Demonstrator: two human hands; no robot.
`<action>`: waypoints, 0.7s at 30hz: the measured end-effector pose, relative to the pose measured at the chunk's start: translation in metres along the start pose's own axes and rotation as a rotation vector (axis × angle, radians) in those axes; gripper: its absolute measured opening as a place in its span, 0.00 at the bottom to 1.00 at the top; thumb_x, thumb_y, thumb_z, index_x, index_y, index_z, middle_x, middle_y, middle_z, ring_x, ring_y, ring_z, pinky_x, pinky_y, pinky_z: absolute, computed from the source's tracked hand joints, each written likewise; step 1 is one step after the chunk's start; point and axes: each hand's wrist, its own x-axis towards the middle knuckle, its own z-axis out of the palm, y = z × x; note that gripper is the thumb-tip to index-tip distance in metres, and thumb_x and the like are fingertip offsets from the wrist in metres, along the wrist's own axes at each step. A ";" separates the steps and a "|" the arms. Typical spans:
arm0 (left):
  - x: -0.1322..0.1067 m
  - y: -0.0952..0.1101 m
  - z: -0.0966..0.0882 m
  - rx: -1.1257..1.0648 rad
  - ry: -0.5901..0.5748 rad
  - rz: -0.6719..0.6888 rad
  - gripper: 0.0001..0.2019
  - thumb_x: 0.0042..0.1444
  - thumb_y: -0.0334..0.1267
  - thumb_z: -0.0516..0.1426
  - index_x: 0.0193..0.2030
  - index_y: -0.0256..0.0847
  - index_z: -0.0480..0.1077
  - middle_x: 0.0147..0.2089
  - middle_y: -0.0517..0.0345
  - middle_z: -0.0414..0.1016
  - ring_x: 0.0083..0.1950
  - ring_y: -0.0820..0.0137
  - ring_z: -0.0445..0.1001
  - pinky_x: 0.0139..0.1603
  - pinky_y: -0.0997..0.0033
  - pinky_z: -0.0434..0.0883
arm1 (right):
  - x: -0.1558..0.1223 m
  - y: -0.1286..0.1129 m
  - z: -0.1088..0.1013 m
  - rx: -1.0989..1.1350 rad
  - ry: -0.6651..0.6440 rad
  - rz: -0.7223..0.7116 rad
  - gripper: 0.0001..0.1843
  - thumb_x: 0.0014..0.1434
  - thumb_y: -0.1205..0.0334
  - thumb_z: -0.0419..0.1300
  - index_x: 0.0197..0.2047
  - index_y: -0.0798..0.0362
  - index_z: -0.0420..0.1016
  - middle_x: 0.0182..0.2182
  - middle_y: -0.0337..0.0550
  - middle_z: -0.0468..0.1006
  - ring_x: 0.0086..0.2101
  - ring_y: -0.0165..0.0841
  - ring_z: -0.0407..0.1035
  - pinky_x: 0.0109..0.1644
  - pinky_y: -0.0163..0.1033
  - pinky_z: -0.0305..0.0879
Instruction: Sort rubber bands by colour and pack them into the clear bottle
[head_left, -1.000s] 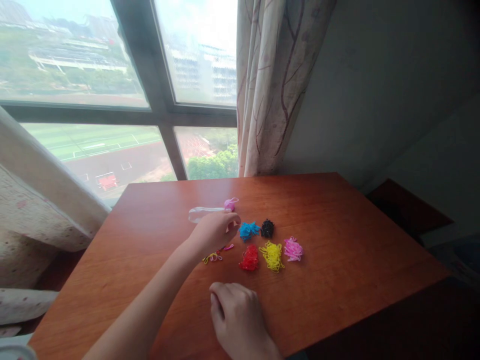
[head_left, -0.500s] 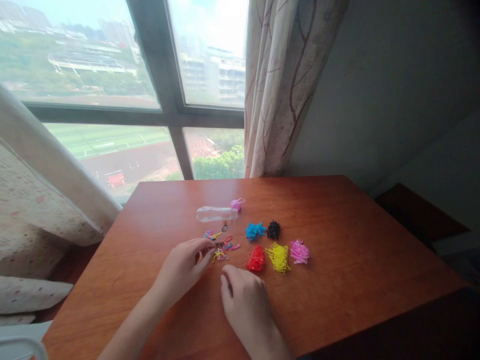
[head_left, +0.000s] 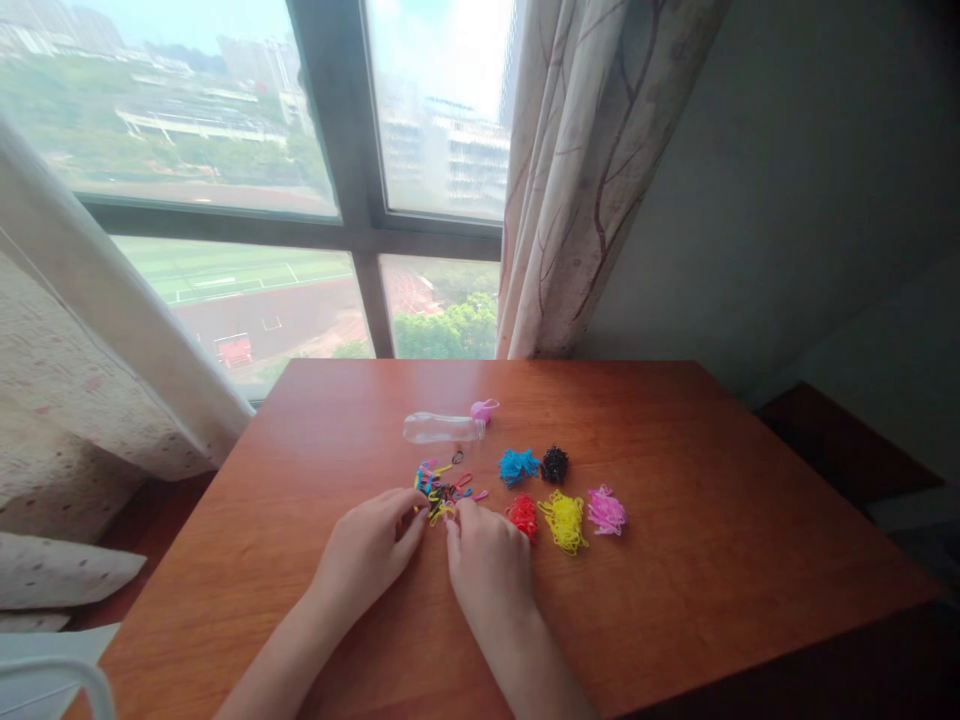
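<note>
On the reddish wooden table (head_left: pixel 712 500) lies a small mixed heap of coloured rubber bands (head_left: pixel 442 488). My left hand (head_left: pixel 371 550) and my right hand (head_left: pixel 484 565) meet at its near edge, fingertips curled and pinching at the yellow bands there. What each pinch holds is too small to name. Sorted piles lie to the right: blue (head_left: pixel 517 465), black (head_left: pixel 554 464), red (head_left: pixel 524 513), yellow (head_left: pixel 562 520) and pink (head_left: pixel 606 510). A clear plastic bottle (head_left: pixel 442 428) with a pink cap (head_left: pixel 482 410) lies on its side behind the heap.
A window (head_left: pixel 247 200) and patterned curtain (head_left: pixel 570 200) stand behind the table. A second curtain and cushion (head_left: pixel 67 430) hang at the left. A dark low surface (head_left: pixel 847 450) sits to the right of the table. A white rim (head_left: pixel 52 680) shows at the bottom left.
My left hand drew back from the bottle to the mixed heap. My right hand slid forward from the table's near edge to meet it. The view shifted slightly.
</note>
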 end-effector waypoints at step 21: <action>-0.002 0.000 0.001 0.037 -0.005 0.013 0.11 0.63 0.39 0.49 0.41 0.43 0.73 0.36 0.57 0.78 0.36 0.66 0.75 0.37 0.70 0.66 | 0.001 0.004 0.001 -0.061 0.018 -0.001 0.08 0.66 0.67 0.54 0.39 0.51 0.74 0.32 0.46 0.81 0.33 0.39 0.76 0.30 0.36 0.57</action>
